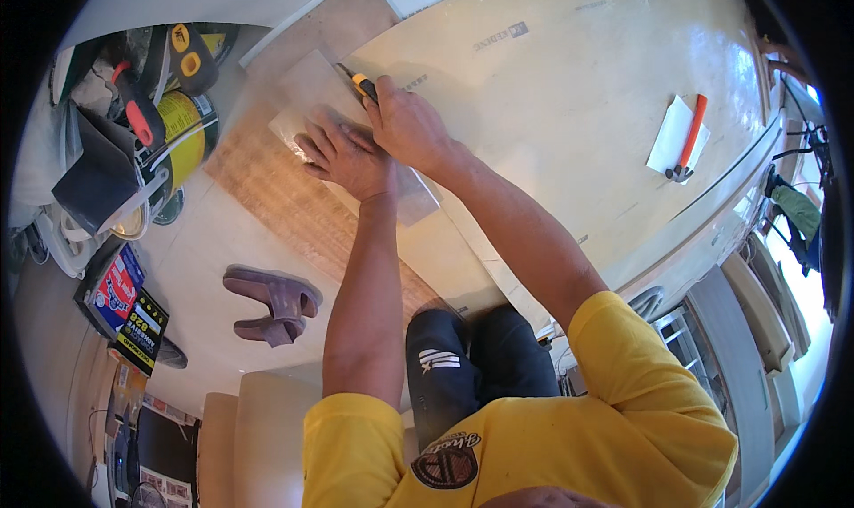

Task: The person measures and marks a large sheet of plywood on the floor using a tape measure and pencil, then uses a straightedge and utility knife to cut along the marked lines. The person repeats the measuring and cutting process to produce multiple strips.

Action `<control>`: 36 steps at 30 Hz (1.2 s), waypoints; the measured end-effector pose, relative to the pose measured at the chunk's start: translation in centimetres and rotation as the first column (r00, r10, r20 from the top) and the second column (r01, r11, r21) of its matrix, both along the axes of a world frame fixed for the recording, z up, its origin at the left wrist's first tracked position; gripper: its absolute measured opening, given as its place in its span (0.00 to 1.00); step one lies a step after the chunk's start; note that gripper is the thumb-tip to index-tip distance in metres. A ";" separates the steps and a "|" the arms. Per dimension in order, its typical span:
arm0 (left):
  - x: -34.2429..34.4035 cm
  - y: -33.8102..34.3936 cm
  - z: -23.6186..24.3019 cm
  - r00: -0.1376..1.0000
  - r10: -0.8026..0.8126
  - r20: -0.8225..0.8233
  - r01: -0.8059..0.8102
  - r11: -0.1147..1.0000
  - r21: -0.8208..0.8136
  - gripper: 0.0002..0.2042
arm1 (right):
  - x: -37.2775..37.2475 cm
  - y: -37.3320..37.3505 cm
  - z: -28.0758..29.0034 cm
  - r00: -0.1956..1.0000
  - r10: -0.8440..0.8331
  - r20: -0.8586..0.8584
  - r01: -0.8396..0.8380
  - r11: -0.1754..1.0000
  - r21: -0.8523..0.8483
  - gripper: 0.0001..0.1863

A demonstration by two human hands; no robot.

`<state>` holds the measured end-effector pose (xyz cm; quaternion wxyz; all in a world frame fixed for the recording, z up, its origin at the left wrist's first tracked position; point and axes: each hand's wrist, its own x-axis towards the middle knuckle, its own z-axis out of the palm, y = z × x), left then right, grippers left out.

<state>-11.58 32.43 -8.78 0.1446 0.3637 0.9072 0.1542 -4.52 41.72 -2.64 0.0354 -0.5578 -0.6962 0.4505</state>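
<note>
My right hand point(407, 127) is closed around a yellow and black utility knife point(363, 83), its thin tip pointing up and left. The tip lies along the edge of a pale, glossy straight-edged board point(416, 198). Flat on that board, fingers spread and slightly blurred, rests my left hand point(351, 159). Beneath the board runs a brown wood-grain sheet point(267, 192), stretching toward my knees. Both hands are close together, the right just above and beside the left. The knife's exact contact with the sheet is too small to tell.
A large pale printed panel point(551, 108) spreads to the right, bearing an orange-handled hammer point(694, 134) on white paper point(669, 133). Brown slippers point(271, 303) lie on the floor. At left are a yellow can point(182, 139), a red-handled tool point(140, 121) and flat tins point(142, 330).
</note>
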 end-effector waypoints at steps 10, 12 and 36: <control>0.0 -0.2 -0.5 1.000 -0.025 -0.016 0.026 0.998 0.058 0.31 | -1.0 1.3 1.5 0.993 0.104 0.048 -0.099 0.991 -0.085 0.15; 0.1 -0.3 -0.5 1.000 -0.020 -0.023 0.021 0.999 0.029 0.31 | -1.0 1.3 1.5 0.993 0.105 0.056 -0.099 0.990 -0.100 0.15; 0.2 0.4 0.5 0.998 0.007 -0.057 -0.008 1.000 -0.016 0.27 | 7.5 -6.3 7.3 0.977 0.079 0.197 -0.001 0.930 -0.366 0.12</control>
